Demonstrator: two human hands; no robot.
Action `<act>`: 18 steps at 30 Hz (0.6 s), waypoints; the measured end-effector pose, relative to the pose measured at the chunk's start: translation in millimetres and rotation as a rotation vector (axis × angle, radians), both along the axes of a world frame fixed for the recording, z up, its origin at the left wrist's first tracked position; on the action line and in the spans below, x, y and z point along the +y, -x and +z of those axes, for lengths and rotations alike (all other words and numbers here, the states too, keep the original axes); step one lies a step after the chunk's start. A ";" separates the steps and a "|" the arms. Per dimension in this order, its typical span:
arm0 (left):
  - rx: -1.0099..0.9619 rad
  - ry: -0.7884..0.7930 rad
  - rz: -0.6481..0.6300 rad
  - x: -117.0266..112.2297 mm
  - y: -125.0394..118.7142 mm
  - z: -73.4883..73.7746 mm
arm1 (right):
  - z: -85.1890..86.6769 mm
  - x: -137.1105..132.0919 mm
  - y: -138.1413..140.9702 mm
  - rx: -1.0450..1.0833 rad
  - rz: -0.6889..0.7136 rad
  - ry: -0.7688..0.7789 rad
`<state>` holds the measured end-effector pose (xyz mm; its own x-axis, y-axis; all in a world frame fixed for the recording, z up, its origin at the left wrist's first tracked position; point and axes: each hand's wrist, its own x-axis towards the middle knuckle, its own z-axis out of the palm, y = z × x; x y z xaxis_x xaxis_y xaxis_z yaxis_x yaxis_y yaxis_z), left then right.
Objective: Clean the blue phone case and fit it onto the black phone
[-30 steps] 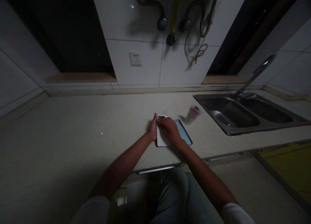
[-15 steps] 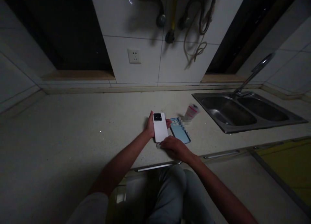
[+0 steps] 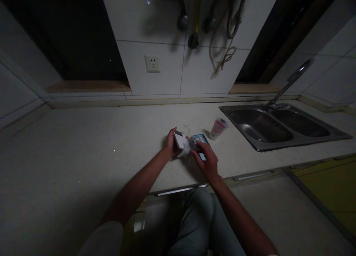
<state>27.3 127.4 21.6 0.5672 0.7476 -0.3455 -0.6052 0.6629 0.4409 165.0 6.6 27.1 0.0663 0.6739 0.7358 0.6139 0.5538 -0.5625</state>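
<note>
My left hand grips a white phone, tilted up off the countertop with its camera corner uppermost. My right hand is at the phone's lower end, fingers pinched on a small crumpled pale cloth or wipe pressed against the phone. A blue phone case lies flat just behind my right hand, partly covered by it. A small white bottle with a red label stands a little further right.
A steel double sink with a tap fills the right of the counter. A wall socket and hanging hoses are on the tiled wall. The counter's front edge runs just below my hands; yellow cabinet fronts at lower right.
The phone went from lying flat under my hands to raised and tilted in my left hand. My right hand drew back toward the counter edge, then came up with the cloth.
</note>
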 end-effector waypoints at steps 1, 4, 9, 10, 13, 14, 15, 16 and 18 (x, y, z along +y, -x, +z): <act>0.024 -0.019 -0.008 0.0 -0.5 -0.1 | 1.8 1.6 2.0 -0.044 0.014 -0.004; 0.088 -0.041 -0.028 -0.7 -4.1 -0.3 | 8.1 5.4 6.1 -0.148 0.098 -0.001; 0.119 -0.007 0.033 -2.2 -8.1 -2.3 | 15.0 7.8 11.3 -0.172 0.202 -0.052; 0.110 -0.004 0.037 -2.4 -7.7 -2.8 | 15.2 8.6 10.7 -0.177 0.216 -0.057; 0.073 -0.003 0.030 -2.3 -5.1 -2.6 | 13.3 10.5 2.8 -0.178 0.220 -0.026; 0.067 0.002 0.031 -2.2 -4.3 -1.9 | 12.0 10.6 -1.5 -0.174 0.208 -0.006; 0.065 0.008 0.036 -2.0 -3.7 -0.9 | 10.4 10.2 -6.0 -0.169 0.195 0.016; 0.063 0.015 0.042 -1.8 -3.3 0.3 | 8.7 9.3 -10.5 -0.163 0.181 0.037; 0.061 0.025 0.050 -1.4 -3.3 2.3 | 5.5 6.7 -17.8 -0.145 0.153 0.074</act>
<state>30.6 126.0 23.9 0.5068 0.7653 -0.3969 -0.6105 0.6437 0.4615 182.8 13.3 32.7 -0.1438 0.7203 0.6786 0.6033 0.6074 -0.5168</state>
